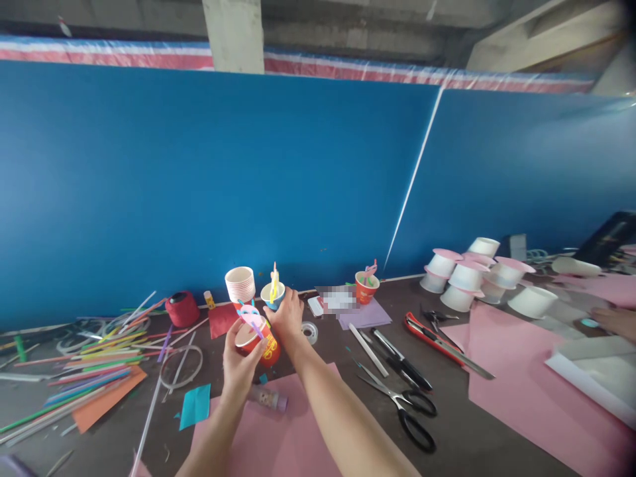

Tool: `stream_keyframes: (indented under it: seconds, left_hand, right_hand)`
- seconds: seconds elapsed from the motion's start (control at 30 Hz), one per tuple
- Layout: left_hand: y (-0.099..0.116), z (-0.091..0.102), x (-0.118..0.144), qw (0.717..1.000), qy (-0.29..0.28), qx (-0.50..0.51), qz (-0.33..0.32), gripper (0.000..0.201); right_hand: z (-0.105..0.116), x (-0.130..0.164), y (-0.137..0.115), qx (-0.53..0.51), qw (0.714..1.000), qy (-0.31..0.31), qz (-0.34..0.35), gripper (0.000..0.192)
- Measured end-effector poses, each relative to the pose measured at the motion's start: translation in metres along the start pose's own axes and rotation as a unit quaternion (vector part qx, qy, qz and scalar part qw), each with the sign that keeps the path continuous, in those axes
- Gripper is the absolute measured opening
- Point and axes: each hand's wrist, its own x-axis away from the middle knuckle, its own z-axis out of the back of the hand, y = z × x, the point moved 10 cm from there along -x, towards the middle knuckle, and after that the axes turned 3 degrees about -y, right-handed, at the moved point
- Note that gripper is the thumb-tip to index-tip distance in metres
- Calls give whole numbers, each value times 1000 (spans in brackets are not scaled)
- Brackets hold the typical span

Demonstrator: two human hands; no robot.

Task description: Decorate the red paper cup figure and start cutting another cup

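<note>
**Soft light, stretched edges**

Even, diffuse light covers the dark worktop, leaving only faint shadows. The blue wall pales toward both sides, while the concrete ceiling sits dim above. Small glints streak the plastic banner. The red cup and scissors read clearly enough — fine detail is soft. Toward the right, shapes stretch and blur, and the upper corner falls dark. A pixelated patch hides part of the middle.

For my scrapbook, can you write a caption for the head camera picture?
Left hand on a red cup, right hand on a blue cup, scissors nearby.
</note>
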Motion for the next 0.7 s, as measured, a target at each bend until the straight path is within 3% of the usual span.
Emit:
stream_keyframes:
  seconds: [0.3,0.57,0.7]
  left_hand:
    - [18,1,8,982,40,-166,-85,72]
    - [27,-3,12,973,31,-198,-111,75]
    - [26,-1,13,972,46,-198,-116,75]
  right_hand:
    - [-32,-11,17,-111,992,-54,7,55]
    - [-34,-6,21,-147,985,-90,-13,68]
    - [-33,-5,22,-156,983,-97,-16,64]
